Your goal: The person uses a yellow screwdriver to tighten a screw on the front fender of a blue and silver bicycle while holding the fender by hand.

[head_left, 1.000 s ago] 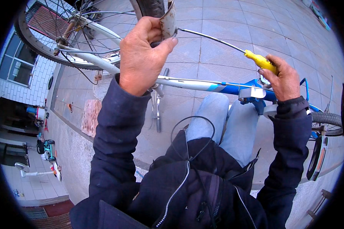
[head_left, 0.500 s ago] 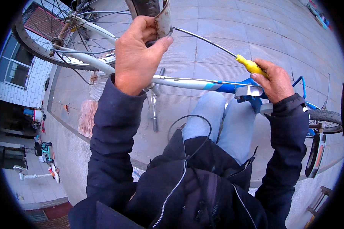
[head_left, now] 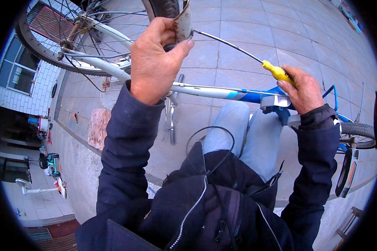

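Note:
My left hand [head_left: 156,69] grips a curved, rust-marked white metal piece [head_left: 182,23] beside a dark tyre [head_left: 158,7], thumb pressed on its lower edge. A long screwdriver [head_left: 276,70] with a yellow handle is held in my right hand [head_left: 302,91]; its thin shaft runs up leftward to the metal piece, its tip touching or very near the lower right edge. Below both hands lies the white and blue bicycle frame [head_left: 218,93], with a spoked wheel [head_left: 42,37] at upper left and a loop of black cable [head_left: 229,138] over my lap.
Tiled paving [head_left: 289,33] surrounds the bicycle. A handlebar [head_left: 171,129] hangs below the frame, a reddish block [head_left: 98,127] lies at left, and a pedal [head_left: 347,173] is at lower right. Small ride-on toys [head_left: 54,165] stand near a building wall [head_left: 44,98] at far left.
My right hand and the screwdriver handle are slightly lower and further left than one second ago. My left hand keeps its hold on the metal piece.

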Motion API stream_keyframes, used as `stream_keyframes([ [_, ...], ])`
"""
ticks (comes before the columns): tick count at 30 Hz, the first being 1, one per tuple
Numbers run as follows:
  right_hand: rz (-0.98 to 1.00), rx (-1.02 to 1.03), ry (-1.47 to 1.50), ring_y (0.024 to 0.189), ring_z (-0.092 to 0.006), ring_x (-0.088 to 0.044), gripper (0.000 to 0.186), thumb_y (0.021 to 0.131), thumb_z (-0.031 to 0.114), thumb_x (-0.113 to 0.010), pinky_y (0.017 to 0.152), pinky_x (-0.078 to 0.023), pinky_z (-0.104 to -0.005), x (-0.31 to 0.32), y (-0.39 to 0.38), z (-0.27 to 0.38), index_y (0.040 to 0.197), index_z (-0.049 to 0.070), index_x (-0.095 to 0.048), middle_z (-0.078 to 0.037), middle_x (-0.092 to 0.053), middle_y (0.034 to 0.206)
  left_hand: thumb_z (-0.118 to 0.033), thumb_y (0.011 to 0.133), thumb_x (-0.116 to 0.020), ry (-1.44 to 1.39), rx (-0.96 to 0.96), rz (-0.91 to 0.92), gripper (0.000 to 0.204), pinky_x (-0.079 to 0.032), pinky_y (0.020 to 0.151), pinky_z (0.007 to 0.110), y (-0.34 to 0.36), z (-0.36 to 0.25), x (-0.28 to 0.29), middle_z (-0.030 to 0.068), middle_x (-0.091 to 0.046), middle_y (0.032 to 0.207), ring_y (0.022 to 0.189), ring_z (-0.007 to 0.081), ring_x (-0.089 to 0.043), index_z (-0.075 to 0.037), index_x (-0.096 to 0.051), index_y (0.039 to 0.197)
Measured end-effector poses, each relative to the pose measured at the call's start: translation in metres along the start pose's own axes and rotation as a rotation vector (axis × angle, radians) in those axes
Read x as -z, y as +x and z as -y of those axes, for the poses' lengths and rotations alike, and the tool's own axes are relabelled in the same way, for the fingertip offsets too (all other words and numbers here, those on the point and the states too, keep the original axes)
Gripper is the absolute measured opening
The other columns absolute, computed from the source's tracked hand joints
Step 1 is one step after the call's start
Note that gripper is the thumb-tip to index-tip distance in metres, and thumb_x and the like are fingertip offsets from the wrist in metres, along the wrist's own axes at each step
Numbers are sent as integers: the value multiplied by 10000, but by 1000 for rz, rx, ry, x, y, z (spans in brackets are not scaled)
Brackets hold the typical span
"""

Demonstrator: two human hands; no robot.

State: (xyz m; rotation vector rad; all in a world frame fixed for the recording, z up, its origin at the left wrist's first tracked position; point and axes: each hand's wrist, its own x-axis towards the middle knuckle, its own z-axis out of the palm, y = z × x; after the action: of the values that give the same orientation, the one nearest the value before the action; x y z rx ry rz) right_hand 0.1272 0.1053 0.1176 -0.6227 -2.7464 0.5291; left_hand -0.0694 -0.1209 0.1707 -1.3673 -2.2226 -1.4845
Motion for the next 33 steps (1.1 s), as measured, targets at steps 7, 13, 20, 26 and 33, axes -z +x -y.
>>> stream_keyframes([
  [7,-112,6,-99,838,-270,-616,358,802,250,-650,748,-500,-334,-1,0,-2,1105,73,-581,-129,-617,956,-55,726,-668,25,-51,-53,288,-504,757,290,-1,4,-1,164,-651,875,845,211,-646,30,-541,969],
  [13,-134,76,-76,829,-266,-615,348,807,245,-646,749,-496,-332,-1,0,-4,1107,85,-577,-136,-614,952,-55,722,-673,11,-45,-52,293,-503,758,289,-1,3,-2,162,-652,880,846,215,-647,30,-538,967],
  [20,-120,-24,20,866,-269,-610,323,812,233,-640,763,-492,-332,1,0,-3,1086,70,-591,-145,-612,985,-94,723,-684,203,-125,-24,325,-507,747,299,-2,-3,0,202,-643,892,848,251,-650,37,-526,976],
  [26,-91,-7,-3,861,-274,-612,346,813,239,-641,805,-488,-325,2,-1,-4,1095,46,-587,-154,-610,996,-116,783,-665,281,-33,107,344,-500,773,279,1,-12,7,155,-636,952,885,194,-626,31,-510,1053],
  [33,-56,-36,-39,855,-274,-614,353,818,245,-634,794,-492,-328,2,1,-2,1103,42,-583,-157,-613,982,-185,747,-694,449,118,153,339,-511,723,309,9,-37,5,214,-641,839,805,273,-654,50,-543,940],
])
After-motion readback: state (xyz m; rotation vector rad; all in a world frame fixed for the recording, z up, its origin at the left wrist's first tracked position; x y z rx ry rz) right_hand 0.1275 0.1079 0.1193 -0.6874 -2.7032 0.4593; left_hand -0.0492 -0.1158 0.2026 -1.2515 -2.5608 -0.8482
